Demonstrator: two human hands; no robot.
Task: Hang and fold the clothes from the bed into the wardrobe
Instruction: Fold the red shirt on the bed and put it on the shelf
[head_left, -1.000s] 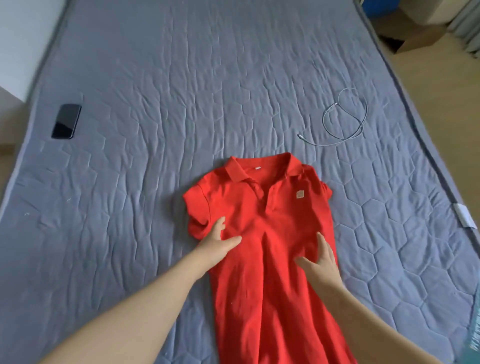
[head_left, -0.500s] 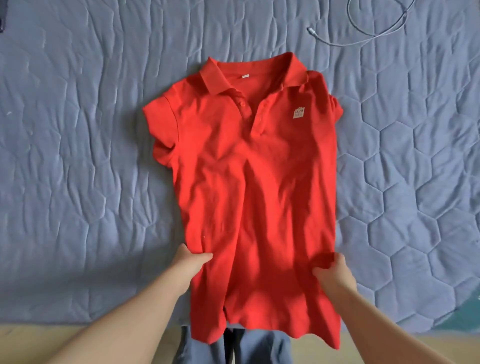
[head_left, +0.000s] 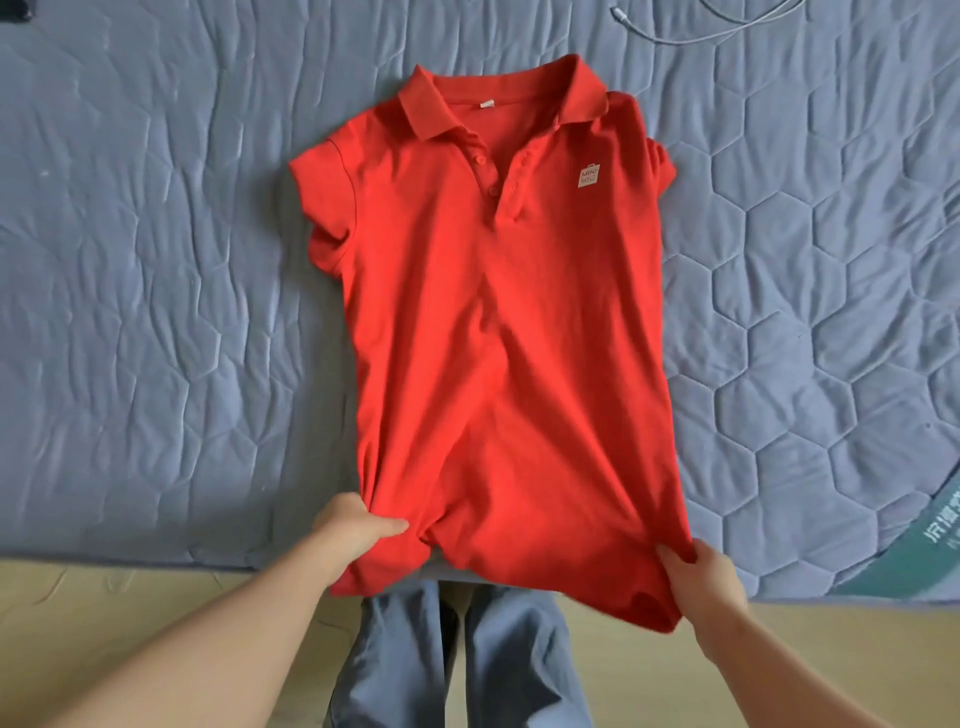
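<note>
A white cable (head_left: 623, 13) lies at the top edge, pale wooden floor (head_left: 104, 597) below, teal patch (head_left: 935, 535) at right.

We look down on a polo shirt (head_left: 498, 322) of solid bright red, with collar and buttons (head_left: 480, 159) in the same red. Its only breaks are a small pale chest patch (head_left: 589, 175) with reddish lettering and a white neck label (head_left: 487, 103). The bed cover (head_left: 156, 260) is a muted grey-blue, quilted in a hexagon pattern. The cable (head_left: 691, 31) is white. Our trousers (head_left: 509, 654) are a plain slate blue, close to the cover's shade. The floor (head_left: 130, 597) is pale yellowish tan, and a teal panel (head_left: 935, 525) carries lighter lettering.
</note>
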